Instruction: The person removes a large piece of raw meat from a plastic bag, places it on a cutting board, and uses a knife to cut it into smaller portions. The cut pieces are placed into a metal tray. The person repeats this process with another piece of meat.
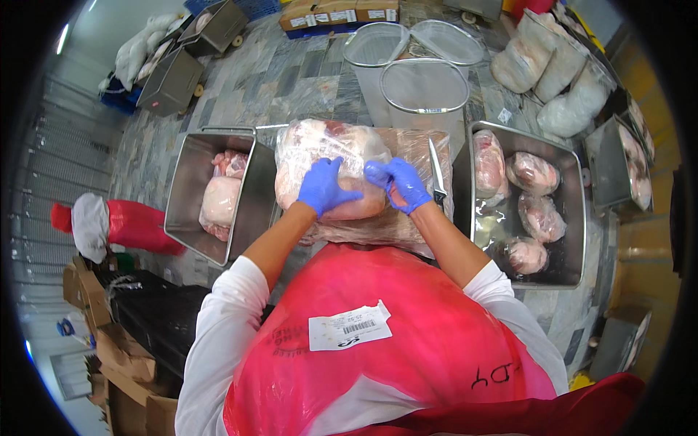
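A large pale cut of meat (pixel 291 171) in clear plastic wrap (pixel 313 138) lies before me on a film-covered work surface (pixel 407 147). My left hand (pixel 329 187), in a blue glove, rests on the meat with its thumb stretched out to the right and apart from the fingers. At the right side of the same cut, my blue-gloved right hand (pixel 401 185) is closed, its fingers pinching the plastic wrap. Just right of that hand lies a knife (pixel 437 167), its blade toward the far side and its dark handle near me.
To the left, a metal tub (pixel 182 196) holds bare meat. A metal tub (pixel 579 218) on the right contains several bagged pieces. Three clear bags stand open on round hoops (pixel 425 109) beyond the work surface. A person in red (pixel 138 227) is at far left, beside cardboard boxes (pixel 123 352).
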{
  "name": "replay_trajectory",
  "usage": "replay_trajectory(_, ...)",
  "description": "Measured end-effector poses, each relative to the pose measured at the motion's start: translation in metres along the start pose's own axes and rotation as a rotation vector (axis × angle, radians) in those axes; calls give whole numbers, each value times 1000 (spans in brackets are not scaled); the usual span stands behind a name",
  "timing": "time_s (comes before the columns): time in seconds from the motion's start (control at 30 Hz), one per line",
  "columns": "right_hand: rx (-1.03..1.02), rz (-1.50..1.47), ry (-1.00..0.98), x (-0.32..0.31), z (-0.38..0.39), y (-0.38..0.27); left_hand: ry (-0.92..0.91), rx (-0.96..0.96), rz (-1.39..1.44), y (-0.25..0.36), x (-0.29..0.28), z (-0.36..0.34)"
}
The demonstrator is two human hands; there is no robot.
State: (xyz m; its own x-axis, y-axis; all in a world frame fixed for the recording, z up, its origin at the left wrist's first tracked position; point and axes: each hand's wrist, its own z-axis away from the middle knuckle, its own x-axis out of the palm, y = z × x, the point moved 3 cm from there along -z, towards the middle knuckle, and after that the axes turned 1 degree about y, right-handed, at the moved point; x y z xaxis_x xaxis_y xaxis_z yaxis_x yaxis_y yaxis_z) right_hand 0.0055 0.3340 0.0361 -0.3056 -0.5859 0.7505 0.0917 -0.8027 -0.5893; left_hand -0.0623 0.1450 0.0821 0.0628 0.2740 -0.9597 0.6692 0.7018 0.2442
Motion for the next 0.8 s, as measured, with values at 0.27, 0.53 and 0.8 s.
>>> replay_trajectory(0.27,-73,656,-123,-16,30,14,-88,-68,224,26,42,34)
replay_trajectory(0.53,-168,1376,253,-93,-17,52,-218,-204,434,29,7,47)
replay_trajectory(0.8,-584,1350,297,-58,-39,-39,-296,-271,345,-3,-6,62)
